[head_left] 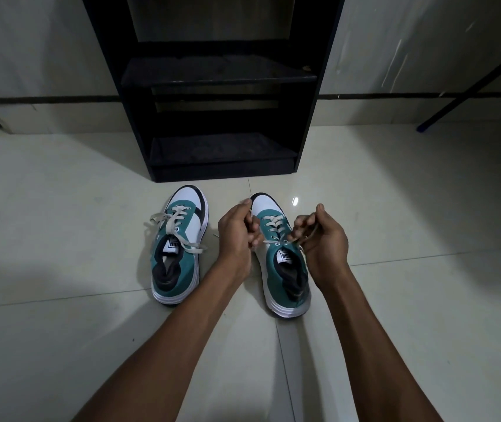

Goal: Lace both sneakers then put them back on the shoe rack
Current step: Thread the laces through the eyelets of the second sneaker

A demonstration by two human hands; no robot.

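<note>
Two teal-and-white sneakers stand side by side on the tiled floor, toes toward the black shoe rack. The left sneaker is laced, with its pale lace ends lying loose over both sides. Over the right sneaker, my left hand is closed on one end of the lace, on the shoe's left side. My right hand pinches the other lace end at the shoe's right side, near the top eyelets. Both lace ends are pulled outward from the shoe.
The rack's lower shelf and middle shelf hold nothing. A dark metal leg slants down at the right by the wall. Pale floor tiles stretch around the shoes.
</note>
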